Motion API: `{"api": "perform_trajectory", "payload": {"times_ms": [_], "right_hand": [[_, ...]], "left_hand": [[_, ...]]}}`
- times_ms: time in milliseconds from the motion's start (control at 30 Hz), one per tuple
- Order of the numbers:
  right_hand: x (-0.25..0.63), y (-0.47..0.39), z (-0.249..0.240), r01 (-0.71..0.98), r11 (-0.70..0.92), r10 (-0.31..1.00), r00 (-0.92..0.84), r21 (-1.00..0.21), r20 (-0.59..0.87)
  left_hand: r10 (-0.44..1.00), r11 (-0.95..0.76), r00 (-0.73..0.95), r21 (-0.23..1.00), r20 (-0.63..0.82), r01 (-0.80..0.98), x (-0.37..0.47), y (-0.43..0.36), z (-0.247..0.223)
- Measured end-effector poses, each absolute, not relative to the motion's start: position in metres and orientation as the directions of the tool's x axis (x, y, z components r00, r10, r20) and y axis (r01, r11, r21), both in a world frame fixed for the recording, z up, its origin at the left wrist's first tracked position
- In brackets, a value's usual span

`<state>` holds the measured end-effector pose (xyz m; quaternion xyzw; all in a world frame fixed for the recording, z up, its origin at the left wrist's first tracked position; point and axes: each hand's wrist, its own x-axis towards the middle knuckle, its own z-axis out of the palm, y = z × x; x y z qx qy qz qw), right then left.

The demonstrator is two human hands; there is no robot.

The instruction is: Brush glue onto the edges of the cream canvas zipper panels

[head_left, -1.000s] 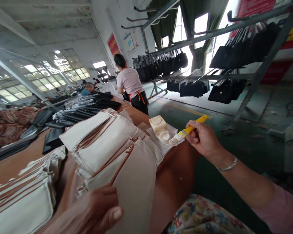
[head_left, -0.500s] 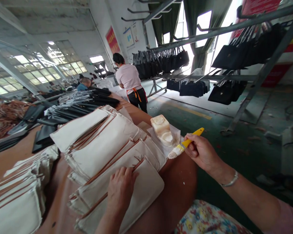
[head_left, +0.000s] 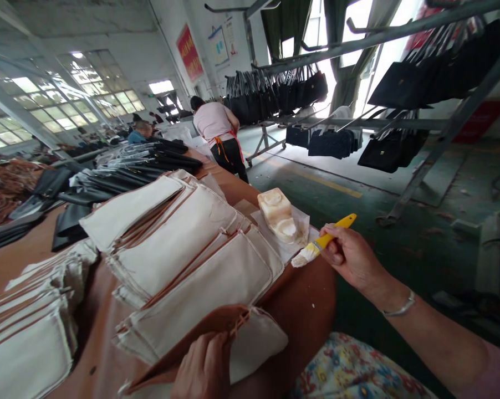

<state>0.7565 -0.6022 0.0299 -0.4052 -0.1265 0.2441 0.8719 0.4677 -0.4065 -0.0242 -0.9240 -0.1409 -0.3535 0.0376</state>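
Tabletop (head_left: 304, 302): brown surface, rounded near end, carrying everything listed below.

Rack (head_left: 399, 44): grey metal frame on the green floor, well apart to the right, hung with black bags (head_left: 393, 86).

Fabric pieces (head_left: 179, 244): cream panels with brown trim, fanned in an overlapping stack across the middle of the tabletop. A second cream stack (head_left: 29, 332) lay at the left edge.

Dark pieces (head_left: 121, 177): black and grey flat parts, spread beyond the cream stack.

Co-worker (head_left: 217, 133): a person in a pink top, standing at the far end of the tabletop, back turned.

Nearest piece (head_left: 254, 341): cream panel at the front of the stack, its brown-backed flap (head_left: 192, 343) lifted and folded over.

Left hand (head_left: 202, 368): at the bottom edge; fingers closed on the lifted flap, pinching its edge.

Right hand (head_left: 350, 257): just off the tabletop's right edge, bangle on the wrist; fingers wrapped around the brush handle.

Glue container (head_left: 280, 216): pale, crusted tub on a white sheet, near the tabletop's right edge.

Brush (head_left: 322, 241): yellow handle, white-coated bristles pointing left and down, just beside the sheet under the container.
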Motion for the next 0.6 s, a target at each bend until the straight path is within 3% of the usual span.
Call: {"api": "perform_trajectory", "payload": {"times_ms": [167, 367, 433, 533, 600], "right_hand": [[0.751, -0.599, 0.028, -0.321, 0.555, 0.534, 0.845, -0.767, 0.033], [0.743, -0.599, 0.022, -0.286, 0.539, 0.52, 0.853, -0.792, 0.046], [0.739, -0.596, 0.021, -0.28, 0.526, 0.509, 0.86, -0.803, 0.034], [0.732, -0.591, 0.023, -0.271, 0.517, 0.508, 0.861, -0.812, 0.036], [0.729, -0.589, 0.025, -0.271, 0.516, 0.519, 0.854, -0.813, 0.045]], "left_hand": [[0.233, -0.932, 0.781, -0.096, 0.58, 0.349, 0.479, -0.403, -0.008], [0.224, -0.955, 0.814, -0.045, 0.536, 0.292, 0.491, -0.402, 0.0], [0.151, -0.975, 0.86, -0.07, 0.488, 0.211, 0.496, -0.399, 0.003], [-0.085, -0.987, 0.935, -0.155, 0.344, -0.033, 0.505, -0.393, 0.008], [-0.146, -0.979, 0.961, -0.171, 0.237, -0.107, 0.509, -0.389, 0.009]]}}
